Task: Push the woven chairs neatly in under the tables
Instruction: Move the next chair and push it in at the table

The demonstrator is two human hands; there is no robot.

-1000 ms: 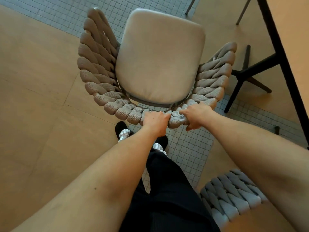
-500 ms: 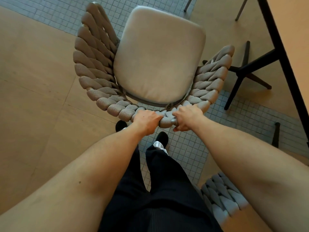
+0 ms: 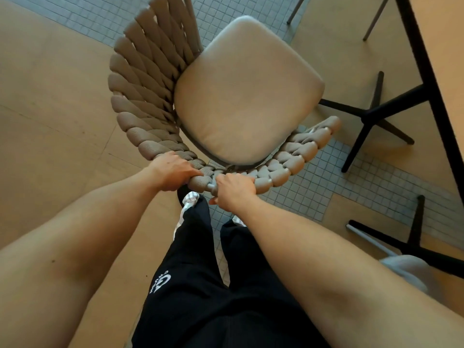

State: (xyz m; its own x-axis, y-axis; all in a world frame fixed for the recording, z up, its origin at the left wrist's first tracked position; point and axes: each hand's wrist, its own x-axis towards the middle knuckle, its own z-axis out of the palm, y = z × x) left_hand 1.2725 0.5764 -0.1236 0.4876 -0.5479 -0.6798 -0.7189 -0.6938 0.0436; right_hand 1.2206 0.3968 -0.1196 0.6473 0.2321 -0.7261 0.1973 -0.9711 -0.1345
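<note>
Woven beige chair (image 3: 155,101) fills the frame's centre, its curved back rim gripped by the left hand (image 3: 173,172) and right hand (image 3: 233,189), with the table (image 3: 442,54) at far right.

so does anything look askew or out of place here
The woven chair sits out in the open floor, turned at an angle to the table edge, not tucked under. The left hand and right hand grip its back rim. Nothing looks damaged or spilled.
</note>
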